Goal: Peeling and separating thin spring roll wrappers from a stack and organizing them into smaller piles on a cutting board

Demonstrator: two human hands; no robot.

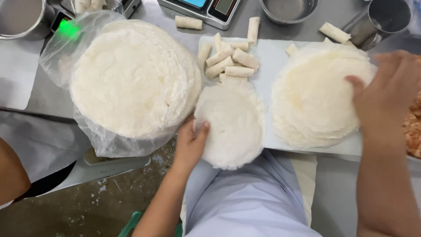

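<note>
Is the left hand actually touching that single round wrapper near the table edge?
Touching. The head view shows the left hand with its thumb pressed flat on the single round wrapper, fingers tucked under its left edge, no gap between them.

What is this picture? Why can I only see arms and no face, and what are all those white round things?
The camera sits on a person's head and looks down, so you see only their two arms and their lap. The left hand holds the edge of one thin round white wrapper at the front of a white board. The right hand rests on a stack of the same wrappers on that board. Behind the single wrapper lies a little heap of finished white rolls. To the left sits a bigger stack of wrappers inside a clear plastic bag. At the back are a kitchen scale, a metal bowl and a metal cup. Another person's arm peeks in at the far left.
</note>
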